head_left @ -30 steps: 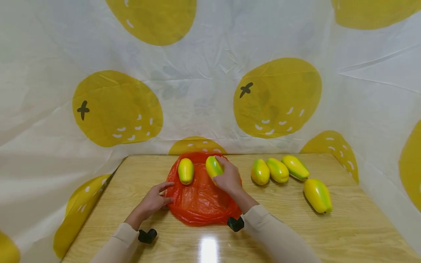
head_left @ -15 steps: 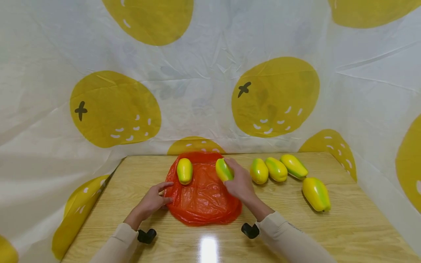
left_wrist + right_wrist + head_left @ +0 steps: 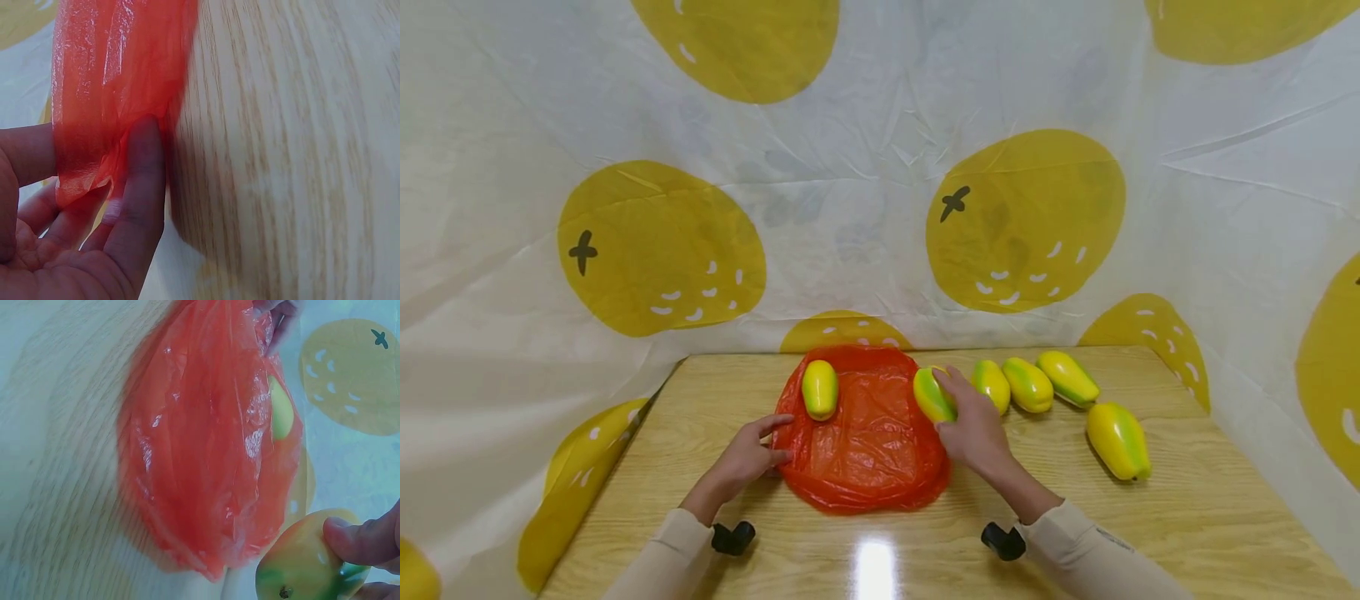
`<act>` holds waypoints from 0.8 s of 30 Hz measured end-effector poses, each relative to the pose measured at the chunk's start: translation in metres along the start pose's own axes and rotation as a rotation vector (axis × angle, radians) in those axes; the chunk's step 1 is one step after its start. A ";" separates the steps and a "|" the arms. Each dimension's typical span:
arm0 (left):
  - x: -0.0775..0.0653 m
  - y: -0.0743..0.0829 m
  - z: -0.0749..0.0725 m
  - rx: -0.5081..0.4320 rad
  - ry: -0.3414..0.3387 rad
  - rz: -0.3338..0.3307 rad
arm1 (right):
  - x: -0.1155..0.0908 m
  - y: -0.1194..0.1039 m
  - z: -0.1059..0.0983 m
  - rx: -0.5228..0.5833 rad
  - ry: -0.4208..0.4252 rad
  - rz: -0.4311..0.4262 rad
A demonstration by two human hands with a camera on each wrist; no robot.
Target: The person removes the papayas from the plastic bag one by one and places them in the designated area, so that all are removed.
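A red plastic bag [image 3: 872,450] lies spread open on the table, with one yellow-green papaya [image 3: 820,390] inside at its left. My left hand [image 3: 748,454] holds the bag's left edge. In the left wrist view, the red film [image 3: 119,81] passes between the thumb and fingers. At the bag's right rim, my right hand [image 3: 973,421] grips another papaya [image 3: 934,395] from its right side. The right wrist view shows the thumb lying on this held papaya [image 3: 306,556], just outside the bag; part of the hand is cut off there.
Three papayas stand close together right of my right hand, including a middle one [image 3: 1028,385]. A larger papaya [image 3: 1118,442] lies nearer the right. The wooden table [image 3: 1195,517] meets a fruit-printed cloth [image 3: 850,233] at the back and sides.
My right hand has moved right, carrying its papaya from over the bag's inside to the right rim. The left hand stays on the bag's edge.
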State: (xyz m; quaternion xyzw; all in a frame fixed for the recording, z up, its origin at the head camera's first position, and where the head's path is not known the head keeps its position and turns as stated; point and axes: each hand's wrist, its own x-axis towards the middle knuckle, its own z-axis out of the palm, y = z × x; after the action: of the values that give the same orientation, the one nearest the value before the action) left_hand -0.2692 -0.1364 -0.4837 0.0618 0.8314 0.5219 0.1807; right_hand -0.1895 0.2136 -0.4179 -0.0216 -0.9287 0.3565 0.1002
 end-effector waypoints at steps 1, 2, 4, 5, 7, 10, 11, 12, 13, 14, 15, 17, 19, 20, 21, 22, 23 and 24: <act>0.000 0.000 0.000 0.004 -0.003 -0.001 | -0.002 0.001 -0.002 -0.010 0.004 -0.006; 0.000 0.001 0.000 0.009 -0.004 -0.001 | -0.003 0.002 -0.004 -0.018 0.008 -0.012; -0.001 0.002 0.000 0.020 -0.002 -0.002 | -0.007 0.005 -0.007 -0.030 0.009 -0.015; -0.001 0.003 -0.001 0.026 -0.002 -0.004 | -0.009 0.006 -0.009 -0.037 0.011 -0.018; -0.001 0.003 -0.001 0.038 0.001 -0.005 | -0.013 0.010 -0.013 -0.046 0.018 -0.027; -0.002 0.003 -0.001 0.039 0.002 -0.008 | -0.020 0.017 -0.017 -0.064 0.035 -0.042; -0.002 0.003 -0.001 0.039 0.001 -0.007 | -0.021 0.019 -0.019 -0.069 0.044 -0.049; -0.002 0.002 0.000 0.035 0.002 -0.007 | -0.023 0.022 -0.020 -0.074 0.051 -0.054; -0.002 0.003 0.000 0.032 0.002 -0.005 | -0.024 0.024 -0.022 -0.081 0.057 -0.057; -0.002 0.003 0.000 0.027 0.003 -0.004 | -0.026 0.026 -0.024 -0.087 0.063 -0.058; -0.002 0.003 0.000 0.023 0.002 -0.002 | -0.027 0.028 -0.026 -0.093 0.068 -0.061; -0.002 0.003 0.001 0.020 0.004 0.000 | -0.029 0.032 -0.029 -0.102 0.074 -0.058; -0.002 0.003 0.000 0.020 0.006 0.001 | -0.031 0.035 -0.032 -0.118 0.077 -0.053; -0.002 0.002 0.000 0.020 0.009 -0.001 | -0.032 0.036 -0.034 -0.123 0.077 -0.048; -0.002 0.002 0.000 0.022 0.012 -0.002 | -0.033 0.037 -0.035 -0.128 0.077 -0.042; -0.002 0.002 -0.001 0.024 0.014 0.000 | -0.034 0.039 -0.036 -0.132 0.078 -0.035; -0.002 0.001 -0.001 0.029 0.017 0.000 | -0.035 0.040 -0.038 -0.138 0.080 -0.029; -0.002 0.001 -0.001 0.032 0.019 0.001 | -0.036 0.041 -0.039 -0.144 0.082 -0.022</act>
State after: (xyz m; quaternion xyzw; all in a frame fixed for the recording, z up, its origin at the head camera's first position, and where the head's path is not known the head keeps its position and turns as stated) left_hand -0.2681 -0.1373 -0.4819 0.0603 0.8412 0.5091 0.1717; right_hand -0.1477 0.2658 -0.4231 -0.0334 -0.9471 0.2866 0.1404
